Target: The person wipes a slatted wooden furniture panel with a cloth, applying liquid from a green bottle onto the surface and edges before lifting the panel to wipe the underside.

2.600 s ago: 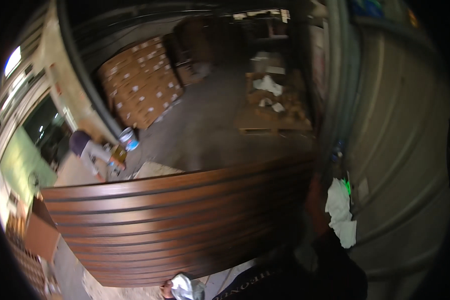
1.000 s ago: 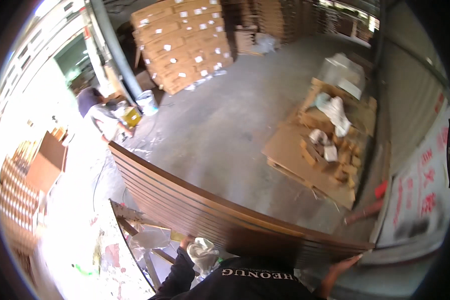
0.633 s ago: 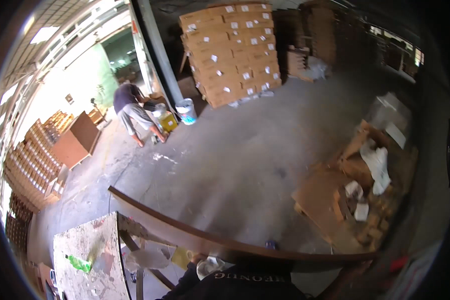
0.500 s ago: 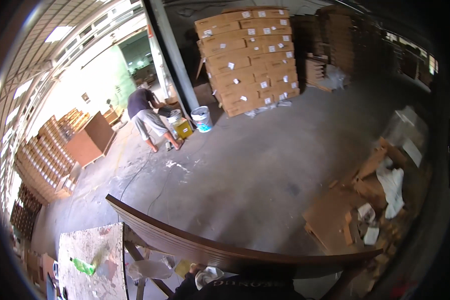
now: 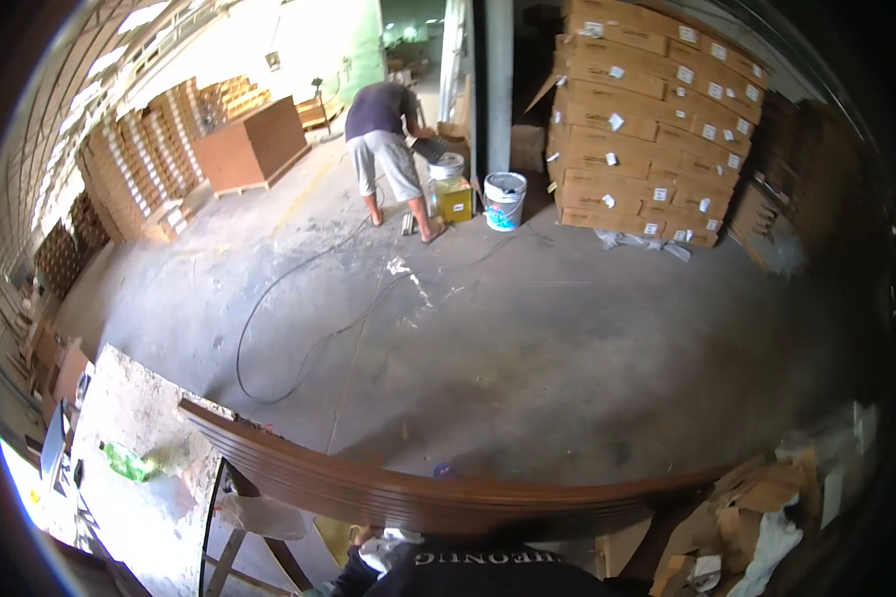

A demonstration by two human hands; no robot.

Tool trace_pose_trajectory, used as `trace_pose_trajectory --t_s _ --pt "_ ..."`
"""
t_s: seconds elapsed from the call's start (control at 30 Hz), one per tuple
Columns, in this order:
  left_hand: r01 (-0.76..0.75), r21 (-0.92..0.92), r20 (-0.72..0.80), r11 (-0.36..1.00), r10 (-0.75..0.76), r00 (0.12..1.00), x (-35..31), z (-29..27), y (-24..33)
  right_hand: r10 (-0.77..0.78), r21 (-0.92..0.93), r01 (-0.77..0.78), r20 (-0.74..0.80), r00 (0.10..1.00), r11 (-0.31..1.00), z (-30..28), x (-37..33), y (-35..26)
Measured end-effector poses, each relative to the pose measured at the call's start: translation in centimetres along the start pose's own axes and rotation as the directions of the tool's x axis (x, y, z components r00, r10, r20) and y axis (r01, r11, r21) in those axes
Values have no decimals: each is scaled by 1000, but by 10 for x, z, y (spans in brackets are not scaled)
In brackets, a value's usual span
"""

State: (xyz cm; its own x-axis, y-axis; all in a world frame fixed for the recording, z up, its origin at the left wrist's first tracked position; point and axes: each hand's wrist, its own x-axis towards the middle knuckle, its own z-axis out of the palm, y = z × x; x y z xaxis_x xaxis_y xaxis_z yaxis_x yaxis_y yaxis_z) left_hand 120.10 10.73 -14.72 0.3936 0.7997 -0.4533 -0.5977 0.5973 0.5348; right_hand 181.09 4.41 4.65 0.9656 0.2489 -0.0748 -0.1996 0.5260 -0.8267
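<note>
A long brown grooved board point(image 5: 408, 488) spans the space in front of my body, its left end over the edge of a paint-stained table point(image 5: 119, 398). My left hand point(image 5: 364, 535) is at the board's lower edge, closed on a bunched white cloth point(image 5: 388, 549). Toward the board's right end reaches my dark right arm point(image 5: 655, 542); shadow and the board hide that hand's fingers. Beside my left arm, a translucent plastic sheet or bag point(image 5: 266, 517) hangs near the table legs. A green plastic bottle point(image 5: 126, 462) lies on the table.
Ahead, a person point(image 5: 386, 129) bends over a yellow container point(image 5: 455, 199) and a white bucket point(image 5: 505, 202). Stacked cartons point(image 5: 652, 124) stand beside a pillar point(image 5: 493, 90). A cable point(image 5: 254, 338) loops across the floor. Torn cardboard point(image 5: 757, 507) piles up at the right.
My view has turned left, so the person, pillar and cartons appear farther right. The board's left end now overlaps the table's edge. The white cloth stays at my left hand.
</note>
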Motion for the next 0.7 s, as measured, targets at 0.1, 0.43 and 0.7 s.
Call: trace_pose_trajectory --t_s 0.1,0.43,0.7 --pt "105 -306 332 946 3 943 50 64 60 -116 197 61 279 953 978 42 42 32" --pt "-206 -133 -92 969 195 976 150 119 222 120 45 -154 427 896 987 286 34 128" --pt "-657 -110 189 745 665 722 250 110 303 83 215 -415 802 592 884 446 123 353"
